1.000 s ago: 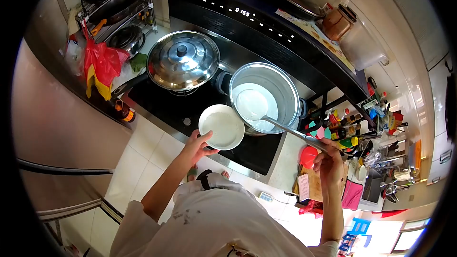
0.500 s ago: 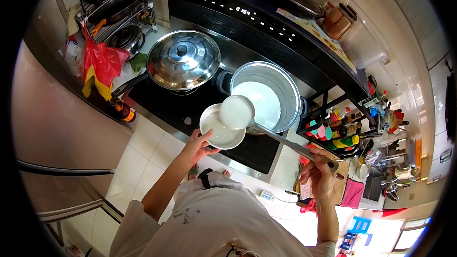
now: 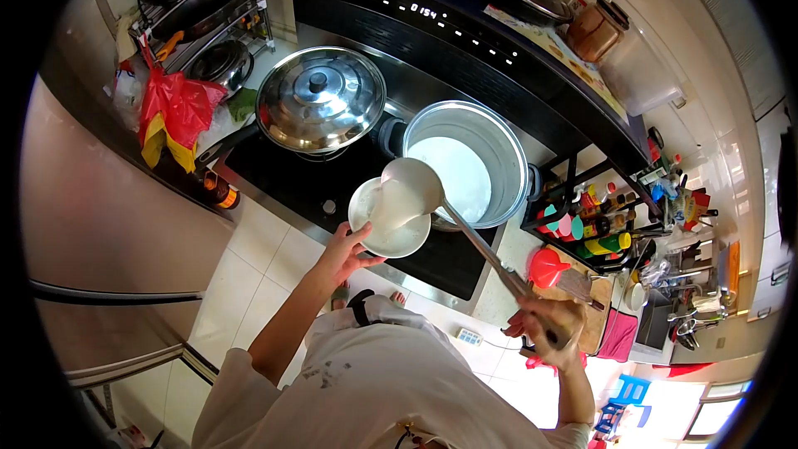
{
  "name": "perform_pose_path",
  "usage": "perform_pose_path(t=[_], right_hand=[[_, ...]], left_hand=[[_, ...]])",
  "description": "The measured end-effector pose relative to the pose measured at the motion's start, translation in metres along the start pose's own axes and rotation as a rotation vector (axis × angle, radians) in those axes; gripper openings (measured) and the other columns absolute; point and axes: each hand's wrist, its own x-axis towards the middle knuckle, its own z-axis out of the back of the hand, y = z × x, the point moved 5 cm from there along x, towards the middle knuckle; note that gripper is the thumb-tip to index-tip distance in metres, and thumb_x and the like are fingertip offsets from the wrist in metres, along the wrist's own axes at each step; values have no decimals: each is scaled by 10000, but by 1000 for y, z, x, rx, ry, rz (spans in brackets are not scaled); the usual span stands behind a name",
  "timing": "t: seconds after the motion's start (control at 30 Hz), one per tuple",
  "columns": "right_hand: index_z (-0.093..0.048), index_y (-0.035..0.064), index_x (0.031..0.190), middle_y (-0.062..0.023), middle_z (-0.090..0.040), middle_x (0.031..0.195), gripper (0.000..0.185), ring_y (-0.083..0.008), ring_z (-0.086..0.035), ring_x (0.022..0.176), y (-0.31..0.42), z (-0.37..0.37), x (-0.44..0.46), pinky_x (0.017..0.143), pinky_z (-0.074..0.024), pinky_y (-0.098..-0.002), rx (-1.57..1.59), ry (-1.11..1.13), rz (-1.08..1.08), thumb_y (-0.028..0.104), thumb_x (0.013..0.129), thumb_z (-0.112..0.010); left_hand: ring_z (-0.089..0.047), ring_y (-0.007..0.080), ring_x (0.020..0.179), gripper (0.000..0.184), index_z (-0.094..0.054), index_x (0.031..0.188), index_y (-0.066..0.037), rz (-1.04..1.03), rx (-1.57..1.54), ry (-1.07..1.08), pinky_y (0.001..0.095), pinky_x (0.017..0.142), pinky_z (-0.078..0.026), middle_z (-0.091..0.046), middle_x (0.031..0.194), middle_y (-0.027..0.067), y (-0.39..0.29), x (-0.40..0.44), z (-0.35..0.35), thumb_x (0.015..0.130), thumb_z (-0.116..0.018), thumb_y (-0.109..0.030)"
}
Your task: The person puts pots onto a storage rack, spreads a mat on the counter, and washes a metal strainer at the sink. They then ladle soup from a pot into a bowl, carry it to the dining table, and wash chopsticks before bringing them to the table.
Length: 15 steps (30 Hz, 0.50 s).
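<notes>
My left hand (image 3: 349, 249) grips a white bowl (image 3: 407, 243) by its near left rim, over the front of the stove. My right hand (image 3: 550, 324) is closed round the handle of a long ladle (image 3: 416, 183), whose head is tipped over the bowl. White, milky liquid (image 3: 391, 209) runs from the ladle into the bowl. Just behind them stands a large metal pot (image 3: 509, 145) with more of the white liquid at its bottom.
A lidded pan (image 3: 320, 100) sits on the stove's left burner. Sauce bottles (image 3: 603, 245) crowd a rack at right, near a red funnel-like object (image 3: 546, 268). The dark range hood (image 3: 499, 66) overhangs the back. A red bag (image 3: 179, 100) lies at left.
The ladle has tilted, and its liquid now pours into the bowl. My right hand has moved down and turned with the handle. The left hand and bowl stay nearly in place.
</notes>
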Motion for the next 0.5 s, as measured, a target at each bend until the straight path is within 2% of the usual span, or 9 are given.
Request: perform_pose_path(t=[0.03, 0.13, 0.23, 0.27, 0.33, 0.4, 0.5], right_hand=[[-666, -33, 956, -115, -659, 658, 208, -168, -656, 545, 8, -1, 1, 508, -534, -257, -158, 38, 117, -40, 762, -592], [-668, -10, 971, -103, -657, 654, 245, -183, -647, 540, 16, -7, -8, 499, -521, -266, -441, 236, 271, -17, 730, -621], [-664, -12, 981, -107, -653, 647, 261, -192, -645, 536, 1, 4, -13, 487, -519, -274, -262, 154, 251, -13, 723, -621], [-633, -35, 1012, -136, -643, 649, 229, -215, -649, 538, -5, 11, -6, 490, -533, -301, -101, 62, 244, 45, 800, -602], [-587, -47, 1064, -168, -635, 670, 244, -236, -654, 550, -35, 29, -3, 492, -547, -326, 318, -197, -45, 116, 886, -553], [-554, -44, 1099, -188, -629, 689, 272, -246, -652, 554, -54, 42, 15, 486, -554, -339, 359, -351, -264, 169, 935, -508], [-555, -31, 1129, -168, -620, 681, 256, -223, -633, 525, -96, 43, 41, 491, -554, -308, 337, -430, -259, 107, 916, -523]], left_hand=[[-450, 305, 1201, 691, -277, 1266, -33, 2, -1, 0, 566, 903, -473, -399, 1287, 173, 0, 0, 0, 797, -732, -257], [-442, 305, 1209, 689, -275, 1276, -44, 7, -3, 0, 568, 907, -467, -398, 1293, 166, 1, 0, -1, 800, -728, -252], [-436, 307, 1214, 697, -267, 1294, -50, 4, -6, -2, 572, 907, -464, -395, 1300, 167, 3, 1, 2, 805, -722, -245], [-436, 307, 1215, 697, -264, 1300, -52, 0, -7, -3, 575, 908, -462, -394, 1303, 166, 3, 0, 1, 808, -719, -241], [-434, 307, 1216, 694, -260, 1310, -56, -6, -11, -10, 579, 909, -457, -392, 1307, 165, 3, 1, 0, 813, -711, -233], [-431, 307, 1219, 689, -257, 1318, -60, -5, -18, -23, 583, 909, -453, -391, 1309, 165, 4, 2, 3, 819, -703, -224], [-435, 298, 1211, 649, -280, 1295, -63, -8, -14, -23, 578, 901, -458, -409, 1288, 162, 3, 1, 1, 823, -697, -218]])
